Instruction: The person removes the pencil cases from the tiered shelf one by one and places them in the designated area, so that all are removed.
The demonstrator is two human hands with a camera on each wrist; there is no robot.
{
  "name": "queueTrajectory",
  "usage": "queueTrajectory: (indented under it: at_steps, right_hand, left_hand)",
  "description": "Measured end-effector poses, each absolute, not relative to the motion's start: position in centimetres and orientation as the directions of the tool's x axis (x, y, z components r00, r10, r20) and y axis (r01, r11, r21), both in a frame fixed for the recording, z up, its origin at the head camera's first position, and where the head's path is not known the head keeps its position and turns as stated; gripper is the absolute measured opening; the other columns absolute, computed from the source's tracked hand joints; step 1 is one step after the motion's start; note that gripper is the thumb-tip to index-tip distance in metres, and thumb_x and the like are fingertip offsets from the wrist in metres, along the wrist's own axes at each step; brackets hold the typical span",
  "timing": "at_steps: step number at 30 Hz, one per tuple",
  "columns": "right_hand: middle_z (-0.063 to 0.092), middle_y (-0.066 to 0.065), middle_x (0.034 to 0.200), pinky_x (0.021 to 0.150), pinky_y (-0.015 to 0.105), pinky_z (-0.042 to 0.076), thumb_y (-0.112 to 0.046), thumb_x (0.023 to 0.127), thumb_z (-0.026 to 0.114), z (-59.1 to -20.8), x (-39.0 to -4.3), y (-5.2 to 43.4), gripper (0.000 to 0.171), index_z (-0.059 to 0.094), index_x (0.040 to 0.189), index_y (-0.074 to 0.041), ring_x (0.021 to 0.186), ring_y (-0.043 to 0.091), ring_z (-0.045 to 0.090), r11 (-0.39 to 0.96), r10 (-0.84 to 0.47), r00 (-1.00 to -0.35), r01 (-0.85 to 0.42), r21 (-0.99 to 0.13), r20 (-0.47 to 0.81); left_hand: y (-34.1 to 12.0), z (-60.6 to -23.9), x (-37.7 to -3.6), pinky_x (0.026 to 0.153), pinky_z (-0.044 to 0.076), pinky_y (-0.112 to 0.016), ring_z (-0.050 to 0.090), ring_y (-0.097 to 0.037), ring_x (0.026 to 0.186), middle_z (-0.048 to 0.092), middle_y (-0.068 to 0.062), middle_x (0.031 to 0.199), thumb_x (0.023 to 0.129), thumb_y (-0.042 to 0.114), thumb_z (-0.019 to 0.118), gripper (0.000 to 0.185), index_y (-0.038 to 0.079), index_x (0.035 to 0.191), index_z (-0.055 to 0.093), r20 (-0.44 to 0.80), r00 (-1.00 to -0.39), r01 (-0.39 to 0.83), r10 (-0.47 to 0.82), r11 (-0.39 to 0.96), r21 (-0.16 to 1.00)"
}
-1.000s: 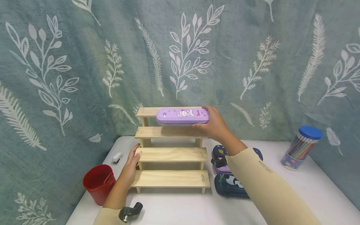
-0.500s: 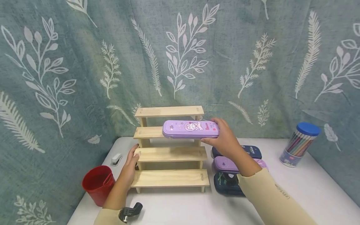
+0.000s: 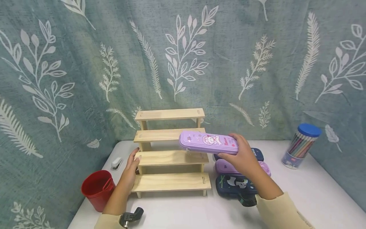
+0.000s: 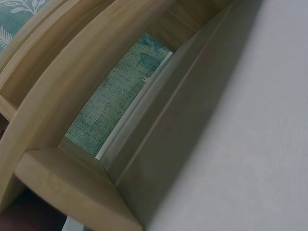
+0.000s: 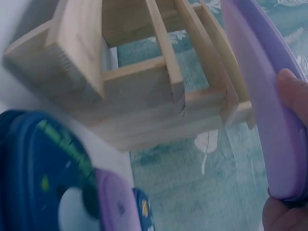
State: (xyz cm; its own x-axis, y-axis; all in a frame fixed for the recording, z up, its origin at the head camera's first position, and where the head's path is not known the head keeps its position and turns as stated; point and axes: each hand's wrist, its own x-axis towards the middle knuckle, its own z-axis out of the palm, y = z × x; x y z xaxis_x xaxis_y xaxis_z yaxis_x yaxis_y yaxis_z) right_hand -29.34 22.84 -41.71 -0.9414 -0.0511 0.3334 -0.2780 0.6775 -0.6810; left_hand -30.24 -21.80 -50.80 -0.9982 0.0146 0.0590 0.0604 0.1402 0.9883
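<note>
My right hand [image 3: 243, 156] grips the right end of a purple pencil case [image 3: 208, 142] with a cartoon rabbit on its lid. The case hangs in the air in front of the right part of a stepped wooden shelf [image 3: 171, 182]. In the right wrist view, a thumb and a finger hold the purple pencil case [image 5: 264, 106] at its edge. My left hand [image 3: 131, 168] rests against the left side of the shelf, its fingers by the third tier from the top. The left wrist view shows the wooden shelf [image 4: 72, 187] close up, with the hand mostly hidden.
Right of the shelf lie a dark panda pencil case [image 3: 235, 184], another purple pencil case [image 3: 226, 167] and a navy one [image 3: 257, 154]. A red bucket [image 3: 98, 190] and a white stapler [image 3: 116, 163] stand left. A blue-lidded tub of pencils [image 3: 301, 146] is far right.
My right hand has carried the purple pencil case down and to the right, away from the top tier of the shelf. The left hand stays at the shelf's side.
</note>
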Motion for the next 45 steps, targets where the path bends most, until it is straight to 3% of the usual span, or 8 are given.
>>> queueTrajectory:
  at_steps: [13,21,45]
  right_hand:
    - [0.047,0.020,0.150,0.096,0.052,0.044,-0.054,0.081,0.088,-44.5,-25.9,27.4,0.100,0.040,0.157,-0.010,0.123,0.035,0.054,0.708,-0.016,-0.960,-0.208,-0.675,0.279]
    - [0.043,0.025,0.154,0.101,0.061,0.042,-0.052,0.081,0.088,-45.7,-24.8,29.2,0.102,0.038,0.158,-0.007,0.129,0.042,0.050,0.711,-0.001,-0.965,-0.184,-0.679,0.261]
    - [0.041,0.029,0.153,0.104,0.067,0.038,-0.050,0.079,0.090,-46.8,-22.3,30.8,0.104,0.038,0.156,-0.003,0.133,0.047,0.046,0.719,0.032,-0.976,-0.128,-0.683,0.217]
  left_hand:
    - [-21.6,-50.6,-30.2,0.126,0.000,-0.068,0.001,-0.027,0.163,0.010,-0.001,0.176,0.114,0.039,0.033,0.055,0.034,0.167,0.018,0.072,-0.997,0.075,0.024,0.130,0.989]
    - [-21.8,-51.0,-30.2,0.126,0.000,-0.067,0.000,-0.027,0.163,0.009,-0.001,0.176,0.114,0.041,0.033,0.055,0.034,0.167,0.018,0.061,-0.998,0.062,0.010,0.130,0.990]
    - [-21.8,-50.9,-30.3,0.125,0.001,-0.070,0.000,-0.030,0.164,0.008,-0.001,0.177,0.113,0.044,0.032,0.056,0.036,0.167,0.018,0.050,-0.999,0.051,0.011,0.143,0.988]
